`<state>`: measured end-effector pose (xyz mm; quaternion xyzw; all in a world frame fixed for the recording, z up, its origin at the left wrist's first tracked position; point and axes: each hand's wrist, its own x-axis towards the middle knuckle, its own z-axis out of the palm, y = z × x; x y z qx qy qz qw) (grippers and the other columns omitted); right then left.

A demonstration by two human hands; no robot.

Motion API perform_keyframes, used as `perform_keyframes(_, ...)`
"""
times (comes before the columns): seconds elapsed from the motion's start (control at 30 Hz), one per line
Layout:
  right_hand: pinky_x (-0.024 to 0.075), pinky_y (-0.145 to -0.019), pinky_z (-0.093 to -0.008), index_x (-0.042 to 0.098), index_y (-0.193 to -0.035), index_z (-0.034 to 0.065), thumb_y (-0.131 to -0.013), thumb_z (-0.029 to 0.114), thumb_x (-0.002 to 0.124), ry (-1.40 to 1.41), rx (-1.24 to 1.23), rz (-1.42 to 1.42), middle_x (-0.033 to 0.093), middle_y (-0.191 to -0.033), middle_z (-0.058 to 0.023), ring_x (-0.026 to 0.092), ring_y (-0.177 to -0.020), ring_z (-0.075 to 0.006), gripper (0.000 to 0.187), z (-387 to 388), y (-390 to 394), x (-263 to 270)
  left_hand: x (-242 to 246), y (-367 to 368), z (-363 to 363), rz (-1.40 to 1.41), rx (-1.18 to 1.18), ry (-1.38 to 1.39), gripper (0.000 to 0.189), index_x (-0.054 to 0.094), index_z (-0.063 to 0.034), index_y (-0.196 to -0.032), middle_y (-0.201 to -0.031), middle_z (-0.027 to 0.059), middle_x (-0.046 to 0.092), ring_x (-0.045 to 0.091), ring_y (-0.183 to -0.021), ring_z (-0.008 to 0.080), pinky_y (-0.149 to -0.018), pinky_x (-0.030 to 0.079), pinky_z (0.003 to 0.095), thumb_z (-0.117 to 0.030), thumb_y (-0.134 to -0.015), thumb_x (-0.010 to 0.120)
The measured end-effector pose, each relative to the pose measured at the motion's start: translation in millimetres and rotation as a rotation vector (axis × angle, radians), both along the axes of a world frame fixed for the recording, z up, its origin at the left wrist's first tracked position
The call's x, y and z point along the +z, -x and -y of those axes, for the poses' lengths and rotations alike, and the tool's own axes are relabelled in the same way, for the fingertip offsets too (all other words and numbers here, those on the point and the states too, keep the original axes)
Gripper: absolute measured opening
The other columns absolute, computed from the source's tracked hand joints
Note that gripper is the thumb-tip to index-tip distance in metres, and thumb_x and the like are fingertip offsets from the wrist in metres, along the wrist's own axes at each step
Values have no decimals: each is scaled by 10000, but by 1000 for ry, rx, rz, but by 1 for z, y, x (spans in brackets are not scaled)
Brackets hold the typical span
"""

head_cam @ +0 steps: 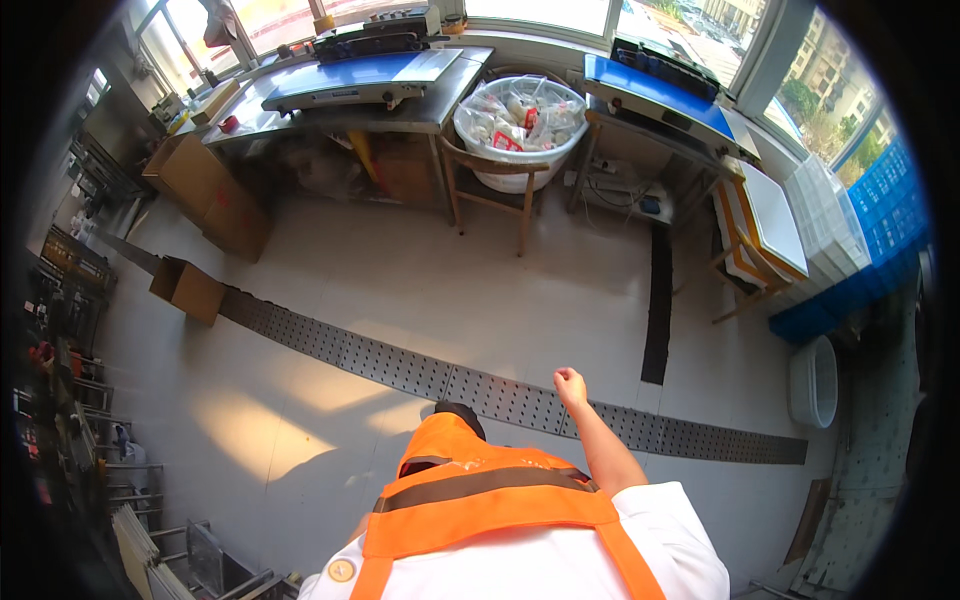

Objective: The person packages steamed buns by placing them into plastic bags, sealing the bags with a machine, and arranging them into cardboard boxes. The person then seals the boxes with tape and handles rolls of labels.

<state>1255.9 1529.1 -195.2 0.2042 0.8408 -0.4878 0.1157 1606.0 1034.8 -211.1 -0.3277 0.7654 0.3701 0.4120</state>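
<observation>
My right hand hangs in front of me, over the pale floor just past the perforated metal drain cover. Its fingers are curled into a loose fist and nothing shows in it. My left hand is out of view behind my body; only a bit of that arm shows beside the orange apron. Farther ahead, a large white plastic tub holds clear bags with red print. It rests on a wooden chair between two blue-belted machines, the left one and the right one.
A tall carton and a small open carton stand at left. To the right are a foam box on a chair, stacked white crates, blue crates and an empty tub. Metal racks line the left.
</observation>
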Motion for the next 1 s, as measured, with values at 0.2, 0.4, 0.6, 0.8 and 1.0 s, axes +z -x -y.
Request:
perform_keyframes(0.2, 489, -800, -321, 625, -1063, 43, -860, 260, 609, 96, 62, -297, 676, -936, -95, 635, -874, -190, 297, 137, 271, 111, -32, 130, 81, 238, 212, 42, 321, 557, -40, -1154, -861, 57, 620, 585, -711, 160, -600, 482, 288, -161, -859, 593)
perform_keyframes(0.4, 453, -875, -358, 582, -1105, 75, -819, 231, 663, -132, 53, -516, 600, -1027, -75, 561, -1001, -232, 335, 194, 430, 138, 20, 524, 119, -462, 399, -86, 326, 556, -34, -1161, -870, 59, 624, 577, -711, 151, -609, 481, 283, -143, -855, 593)
perform_keyframes(0.6, 380, -971, -410, 511, -1199, 62, -738, 228, 719, -526, 94, -792, 533, -1179, -106, 469, -1142, -291, 533, 191, 623, 137, 179, 862, 77, -1027, 79, -401, 252, 555, -15, -1181, -971, 43, 621, 566, -846, 96, -784, 481, 231, -83, -942, 517)
perform_keyframes(0.8, 387, -931, -415, 575, -1059, 83, -756, 212, 693, -547, 367, -820, 570, -1121, -95, 510, -1078, -286, 350, 202, 780, 81, 208, 964, 37, -704, 200, -317, 247, 560, -31, -1176, -985, 52, 632, 603, -837, 115, -755, 482, 240, -123, -950, 516)
perform_keyframes(1.0, 432, -606, -503, 536, -827, 34, -956, 326, 437, -253, 70, -342, 584, -669, -197, 578, -650, -414, 335, 207, 838, 62, 217, 1022, 29, -598, 63, -332, 241, 575, -14, -1158, -973, 61, 648, 603, -870, 107, -810, 494, 252, -117, -945, 530)
